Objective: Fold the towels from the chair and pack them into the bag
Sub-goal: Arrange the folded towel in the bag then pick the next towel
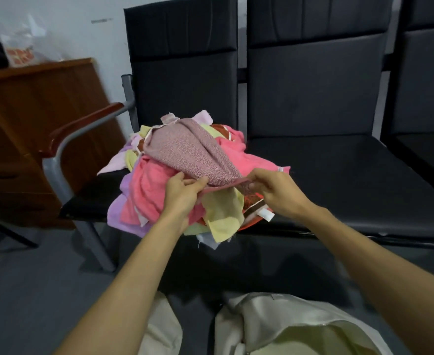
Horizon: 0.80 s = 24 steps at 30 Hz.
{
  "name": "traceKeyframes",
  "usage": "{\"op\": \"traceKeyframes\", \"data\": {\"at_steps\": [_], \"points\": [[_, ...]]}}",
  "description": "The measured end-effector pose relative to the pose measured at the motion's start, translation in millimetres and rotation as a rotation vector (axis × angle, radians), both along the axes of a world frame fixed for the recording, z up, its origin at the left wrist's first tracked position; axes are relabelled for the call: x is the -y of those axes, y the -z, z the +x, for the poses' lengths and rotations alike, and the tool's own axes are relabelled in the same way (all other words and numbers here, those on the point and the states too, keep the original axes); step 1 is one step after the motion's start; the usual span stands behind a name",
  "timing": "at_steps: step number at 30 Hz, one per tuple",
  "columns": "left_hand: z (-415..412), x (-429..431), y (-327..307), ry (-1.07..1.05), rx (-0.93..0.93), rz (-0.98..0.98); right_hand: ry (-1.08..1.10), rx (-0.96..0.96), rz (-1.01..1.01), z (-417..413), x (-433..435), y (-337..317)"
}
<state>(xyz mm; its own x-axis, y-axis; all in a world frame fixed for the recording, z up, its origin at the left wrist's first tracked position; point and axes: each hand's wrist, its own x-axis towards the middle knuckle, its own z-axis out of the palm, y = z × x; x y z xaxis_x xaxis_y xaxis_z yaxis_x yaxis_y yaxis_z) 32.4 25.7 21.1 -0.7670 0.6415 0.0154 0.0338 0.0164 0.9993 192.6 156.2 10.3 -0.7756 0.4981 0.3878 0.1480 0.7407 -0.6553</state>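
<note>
view: head camera, looking down at both hands
left hand: centre of frame, fingers curled, pinching the near edge of the mauve towel
right hand: right of centre, thumb and fingers pinching the same edge further right
mauve towel: on top of the towel pile, near edge lifted and pulled taut between the two hands, far end draped over the pile
towel pile: centre of frame, pink, yellow and lilac pieces heaped on the black chair, some hanging over the front edge
orange rim: shows under the pile's lower right, cannot tell what it is
bag: cream cloth, bottom right of frame, on the floor below the forearms, mouth open, pale yellow cloth inside
second chair: right of the pile, black seat
wooden cabinet: upper left, plastic bag on top
</note>
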Motion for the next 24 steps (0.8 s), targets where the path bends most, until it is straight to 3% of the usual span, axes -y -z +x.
{"op": "traceKeyframes", "data": {"at_steps": [7, 11, 14, 19, 24], "points": [[74, -6, 7, 0.416, -0.259, -0.164, 0.064, 0.356, 0.360, 86, -16, -14], [106, -8, 36, 0.572, -0.234, -0.234, 0.118, 0.518, 0.385, 136, -13, 1], [110, -14, 51, 0.502, -0.153, -0.309, 0.104, 0.696, 0.342, 150, -13, 13], [95, -24, 61, 0.137, -0.020, -0.266, 0.093, 0.791, 0.264, 149, -19, 15], [85, -28, 62, -0.077, -0.071, -0.279, 0.044, 0.949, 0.182, 151, -15, 15]]}}
